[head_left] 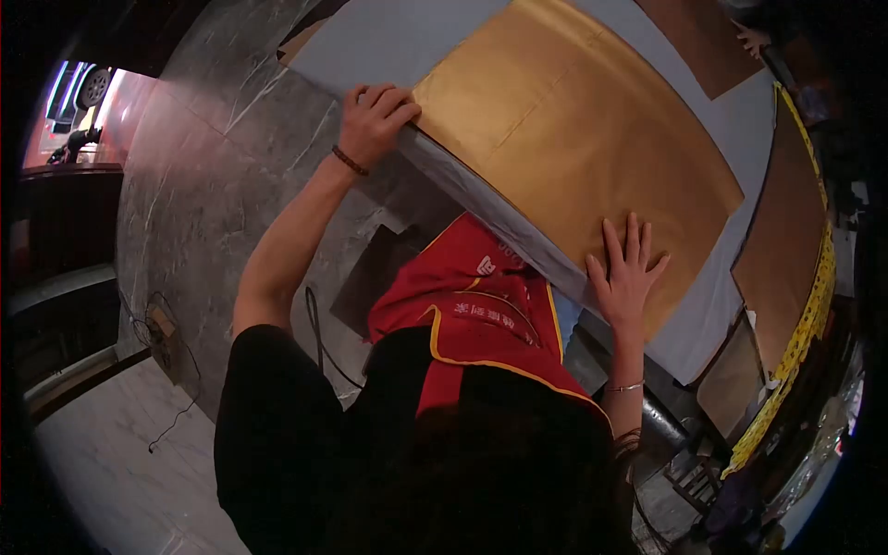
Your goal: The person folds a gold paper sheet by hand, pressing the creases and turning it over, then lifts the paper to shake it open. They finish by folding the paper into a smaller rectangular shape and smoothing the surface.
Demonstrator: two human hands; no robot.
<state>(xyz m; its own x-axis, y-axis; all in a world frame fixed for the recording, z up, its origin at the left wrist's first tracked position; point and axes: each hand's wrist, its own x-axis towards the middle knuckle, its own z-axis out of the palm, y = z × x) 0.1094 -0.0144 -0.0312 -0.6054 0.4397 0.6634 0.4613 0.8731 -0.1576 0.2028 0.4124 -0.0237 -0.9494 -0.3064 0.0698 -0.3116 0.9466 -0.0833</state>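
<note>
A large gold sheet point(564, 120) with faint crease lines lies over a table with a pale grey-blue cover point(388, 46). My left hand point(377, 118) is closed at the sheet's near left corner, its fingers curled over the edge. The underside of that grip is hidden. Flat on the gold surface near its right end rests my right hand point(627, 275), fingers spread and holding nothing. A red apron point(462, 296) with yellow trim covers my lap, close against the table's near side.
Brown sheets point(786, 250) lie at the right beside a yellow patterned strip point(803, 342). Another person's hand point(754, 39) shows at the upper right, near a brown board point(694, 42). A dark cable point(319, 338) runs over the grey marbled floor point(213, 185). Dark furniture point(65, 222) stands at the left.
</note>
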